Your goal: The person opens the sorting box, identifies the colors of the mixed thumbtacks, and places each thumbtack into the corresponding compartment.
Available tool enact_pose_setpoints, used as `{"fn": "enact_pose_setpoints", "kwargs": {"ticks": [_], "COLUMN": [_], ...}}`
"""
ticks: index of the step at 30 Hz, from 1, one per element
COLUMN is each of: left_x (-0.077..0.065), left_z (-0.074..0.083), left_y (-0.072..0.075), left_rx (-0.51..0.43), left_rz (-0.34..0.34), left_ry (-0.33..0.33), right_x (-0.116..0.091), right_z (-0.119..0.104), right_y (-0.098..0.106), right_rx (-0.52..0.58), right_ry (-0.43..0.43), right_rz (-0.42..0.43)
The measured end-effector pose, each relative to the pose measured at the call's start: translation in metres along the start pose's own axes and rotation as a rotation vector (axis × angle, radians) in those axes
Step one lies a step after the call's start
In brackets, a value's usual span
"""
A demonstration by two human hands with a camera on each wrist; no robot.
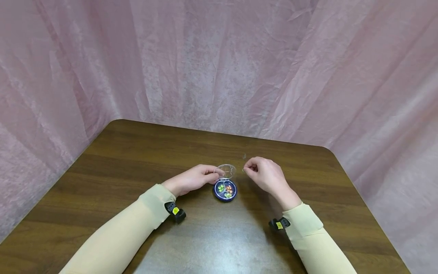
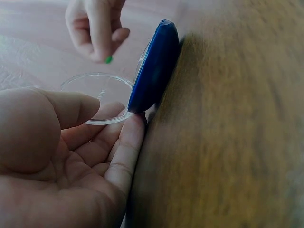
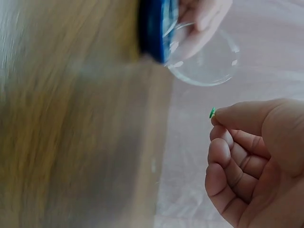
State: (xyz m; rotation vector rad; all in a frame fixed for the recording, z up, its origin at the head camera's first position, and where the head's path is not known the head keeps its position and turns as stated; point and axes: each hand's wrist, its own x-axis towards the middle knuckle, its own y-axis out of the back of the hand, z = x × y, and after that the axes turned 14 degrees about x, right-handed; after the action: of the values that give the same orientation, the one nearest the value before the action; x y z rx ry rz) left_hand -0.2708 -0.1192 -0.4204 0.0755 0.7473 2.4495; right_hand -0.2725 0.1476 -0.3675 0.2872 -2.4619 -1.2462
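A small round blue case (image 1: 224, 200) lies on the table with its clear lid (image 1: 230, 171) raised on the far side. Dividers split it into compartments with small green pieces (image 1: 221, 188), orange-red pieces (image 1: 229, 188) and pale green pieces (image 1: 227, 195). My left hand (image 1: 193, 180) pinches the lid's edge, thumb on one face and fingers behind, its fingertips close to the case wall (image 2: 154, 66). To the right of the lid, my right hand (image 1: 268, 175) is raised above the table. Its thumb and forefinger pinch a tiny green piece (image 3: 212, 113), mostly covered by the fingertips.
The brown wooden table (image 1: 143, 144) extends around the case on all sides. Pink curtains (image 1: 212, 68) hang behind its far edge and along both sides. A small pale mark (image 1: 244, 156) shows on the table beyond my right hand.
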Motion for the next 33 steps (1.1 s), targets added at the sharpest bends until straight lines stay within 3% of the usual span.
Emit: {"fn": "enact_pose_setpoints", "kwargs": {"ticks": [11, 18, 25, 33], "left_x": [0.000, 0.002, 0.000, 0.002], "left_z": [0.002, 0.001, 0.000, 0.000], "left_y": [0.002, 0.001, 0.001, 0.000], "left_rx": [-0.005, -0.004, 0.000, 0.004], "left_rz": [-0.010, -0.004, -0.003, -0.002], "left_ry": [0.008, 0.005, 0.009, -0.004], "right_x": [-0.017, -0.023, -0.025, -0.028], "right_z": [-0.020, -0.034, -0.044, -0.047], "right_y": [0.021, 0.029, 0.024, 0.020], "right_rx": [0.115, 0.228, 0.294, 0.297], "right_ry": [-0.037, -0.040, 0.030, 0.086], "right_rz": [0.068, -0.017, -0.087, -0.120]}}
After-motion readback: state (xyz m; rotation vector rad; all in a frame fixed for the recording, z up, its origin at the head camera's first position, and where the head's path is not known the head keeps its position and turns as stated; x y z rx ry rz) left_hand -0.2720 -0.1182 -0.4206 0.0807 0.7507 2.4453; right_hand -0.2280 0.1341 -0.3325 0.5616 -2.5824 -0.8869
